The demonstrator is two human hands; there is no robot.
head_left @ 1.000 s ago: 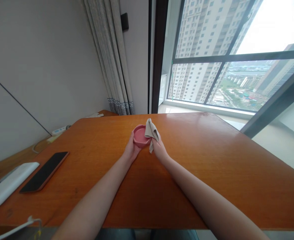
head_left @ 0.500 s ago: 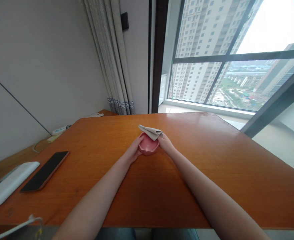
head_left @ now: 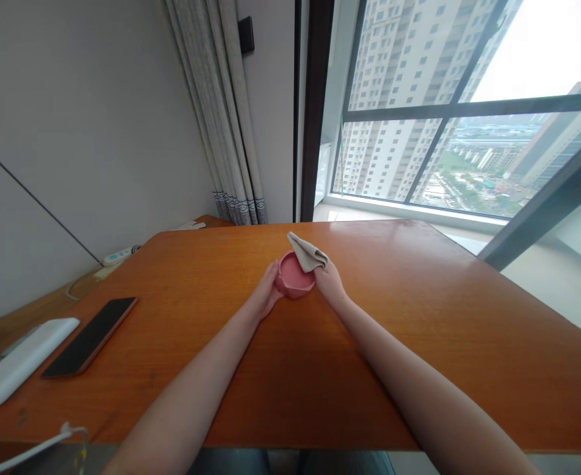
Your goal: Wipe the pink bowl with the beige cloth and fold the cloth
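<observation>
A pink bowl with an angular, faceted rim is near the middle of the table, tilted so its inside shows. My left hand grips its left side, thumb by the rim and fingers partly hidden beneath. A folded light-grey cloth lies over the bowl's upper right edge. My right hand holds the cloth by its lower right end, close to the bowl's right side; its fingertips are hidden behind the cloth. Whether the bowl rests on the table I cannot tell.
The brown wooden table spans the view. At its left lie a dark phone-like slab and a white flat device. A white cable crosses the near left corner. A power strip sits beyond the left edge.
The cloth has shifted up and right, uncovering more of the bowl's inside. The bowl has tipped toward me and sits slightly higher in view. Both hands keep their hold.
</observation>
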